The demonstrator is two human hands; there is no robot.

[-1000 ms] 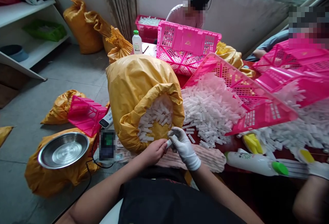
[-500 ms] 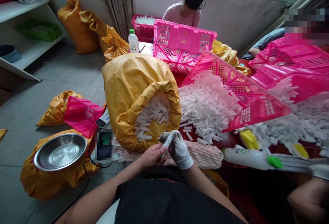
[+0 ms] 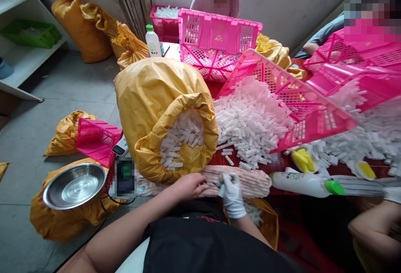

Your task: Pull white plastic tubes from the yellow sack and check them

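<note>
White plastic tube point(image 3: 223, 182), probably, sits pinched in the gloved right hand point(image 3: 232, 195). The bare left hand point(image 3: 189, 186) rests empty on a pink ribbed towel point(image 3: 247, 181) beside a yellow sack point(image 3: 159, 97).

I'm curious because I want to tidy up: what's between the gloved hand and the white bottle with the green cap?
In the head view, a pink ribbed cloth lies between the gloved right hand and the white bottle.
</note>
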